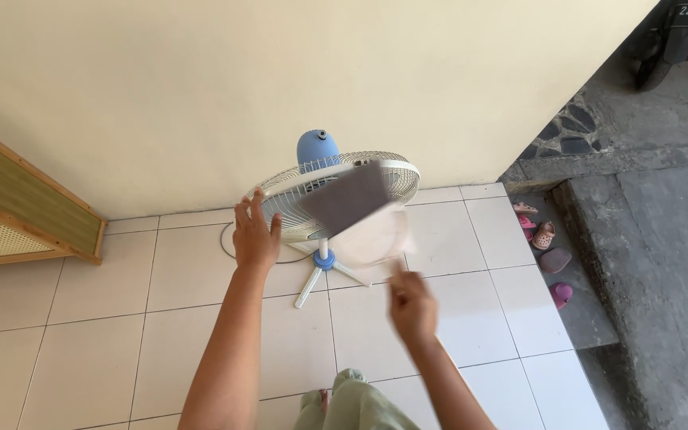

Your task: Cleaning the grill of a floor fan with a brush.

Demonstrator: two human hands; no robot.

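Fingers spread wide, your left hand (255, 235) is open and rests against the rim of the fan (336, 191) grille at its left edge. Your right hand (412, 305) is blurred — it seems pinched on the lower corner of a cloth (360, 211), grey on top and pale below, which hangs in front of the grille. How tightly it grips, you cannot tell. The cloth hides much of the grille and the blades behind it. The fan stands on white tiles (81, 350) near the wall (201, 95), blue motor on top, white legs splayed. A wooden cabinet (17, 207) is cut off at left; small pink sandals (547, 255) lie at right — beside a step.
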